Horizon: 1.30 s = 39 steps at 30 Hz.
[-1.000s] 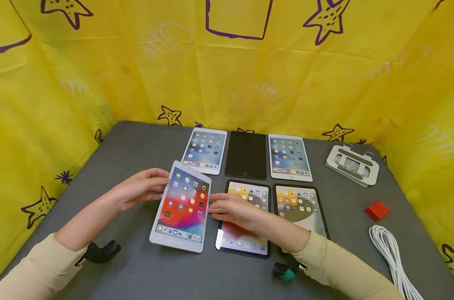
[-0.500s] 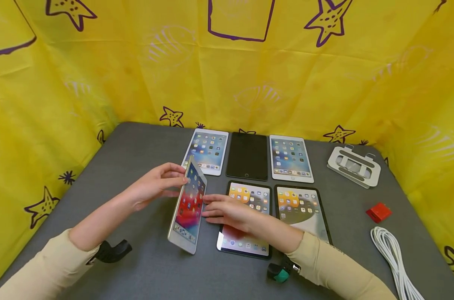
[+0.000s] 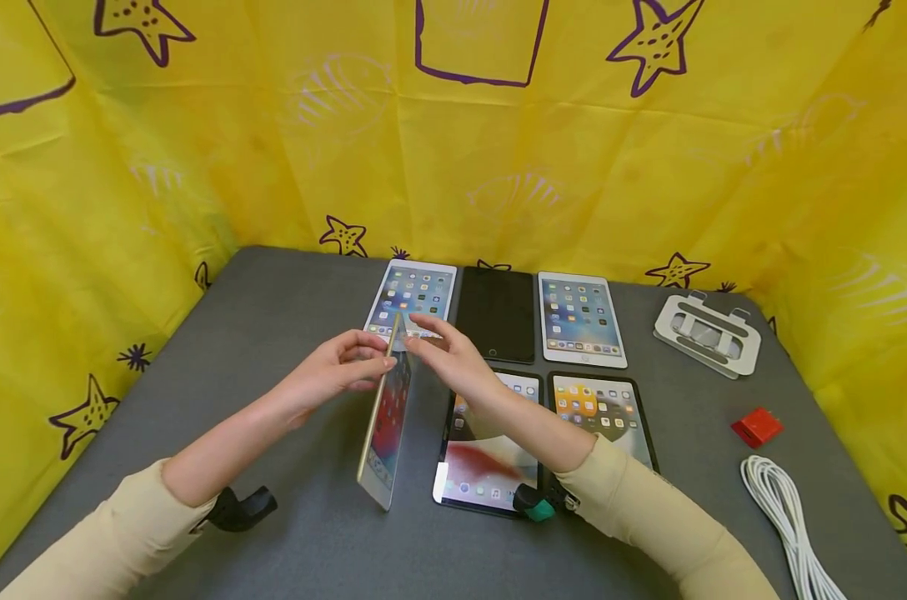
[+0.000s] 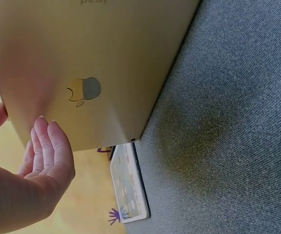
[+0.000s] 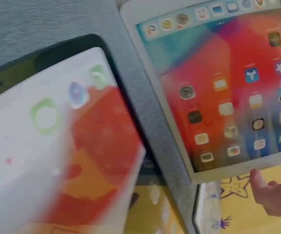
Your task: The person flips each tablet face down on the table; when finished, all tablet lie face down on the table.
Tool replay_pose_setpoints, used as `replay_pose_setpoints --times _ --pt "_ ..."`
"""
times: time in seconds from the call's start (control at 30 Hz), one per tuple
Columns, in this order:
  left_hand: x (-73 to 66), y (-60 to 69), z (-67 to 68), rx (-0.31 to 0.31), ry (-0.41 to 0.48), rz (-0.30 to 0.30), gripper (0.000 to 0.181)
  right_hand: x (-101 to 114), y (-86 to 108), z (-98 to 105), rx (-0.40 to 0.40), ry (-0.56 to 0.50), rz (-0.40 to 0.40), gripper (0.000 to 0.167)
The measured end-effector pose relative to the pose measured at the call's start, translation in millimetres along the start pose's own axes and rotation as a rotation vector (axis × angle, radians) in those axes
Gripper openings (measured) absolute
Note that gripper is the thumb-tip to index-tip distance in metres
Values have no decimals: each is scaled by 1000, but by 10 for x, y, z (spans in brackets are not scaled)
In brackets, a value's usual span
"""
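Note:
A white-bordered tablet [image 3: 391, 421] with a red and blue home screen stands on edge, turned nearly side-on in the head view. My left hand [image 3: 341, 371] grips it by its upper left edge, thumb on the edge and fingers behind. The left wrist view shows the tablet's gold back [image 4: 43, 53], with the fingertips against or close to it. My right hand [image 3: 461, 362] reaches to the top edge with extended fingers. In the right wrist view, a fingertip [image 5: 256, 178] meets or nearly meets that edge.
Two white tablets [image 3: 412, 292] [image 3: 581, 312] flank a black one [image 3: 496, 312] in the back row. Two dark-bordered tablets [image 3: 491, 467] [image 3: 599, 408] lie in front. At right are a folding stand [image 3: 709, 333], red charger plug [image 3: 757, 427] and white cable [image 3: 779, 508]. Yellow cloth [image 3: 453, 167] encloses the table.
The tablet has swung from facing up toward me to nearly side-on, and shifted right. My left hand moved right with it; my right hand rose from its right side to the top edge.

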<state>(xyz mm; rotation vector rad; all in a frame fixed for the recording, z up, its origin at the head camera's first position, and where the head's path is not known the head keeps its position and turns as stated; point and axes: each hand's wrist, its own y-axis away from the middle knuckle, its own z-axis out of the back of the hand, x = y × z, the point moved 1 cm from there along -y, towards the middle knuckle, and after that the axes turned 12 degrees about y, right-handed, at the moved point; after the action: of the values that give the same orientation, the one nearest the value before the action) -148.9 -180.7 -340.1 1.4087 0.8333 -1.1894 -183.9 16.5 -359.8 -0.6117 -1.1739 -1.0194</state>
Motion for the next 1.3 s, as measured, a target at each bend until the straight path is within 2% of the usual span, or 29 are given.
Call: replay_pose_setpoints --times 0.2,0.33,0.47,0.57,0.73,0.87,0.93,1.03,1.1,1.17,1.3 --pt "19 -20 -21 11 -14 -15 53 44 -76 -21 10 32 -14 55" --pt "32 -17 -28 44 -8 -38 51 16 -115 -30 11 29 -20 58" --pt "60 16 -35 59 -45 -110 50 -17 -128 -26 13 13 -8 56" --pt "92 65 -51 38 -125 -251 50 -40 -125 -16 26 -12 8 55" --pt "172 167 -93 44 -287 -587 55 -71 -113 19 27 -32 16 56" --pt "236 230 -134 136 -393 -822 54 -85 -93 58 29 -39 16 58" --pt "257 248 -161 205 -428 -914 53 -93 -78 77 33 -49 21 57" --pt "269 265 -209 322 -456 -1008 56 -114 -59 103 32 -68 24 56" --pt "273 269 -242 374 -482 -1048 63 -125 -46 119 28 -78 26 55" --pt "274 274 -275 401 -519 -1085 71 -139 -36 135 28 -94 21 54" --pt "280 271 -339 404 -599 -1147 77 -164 -10 161 46 -137 14 52"
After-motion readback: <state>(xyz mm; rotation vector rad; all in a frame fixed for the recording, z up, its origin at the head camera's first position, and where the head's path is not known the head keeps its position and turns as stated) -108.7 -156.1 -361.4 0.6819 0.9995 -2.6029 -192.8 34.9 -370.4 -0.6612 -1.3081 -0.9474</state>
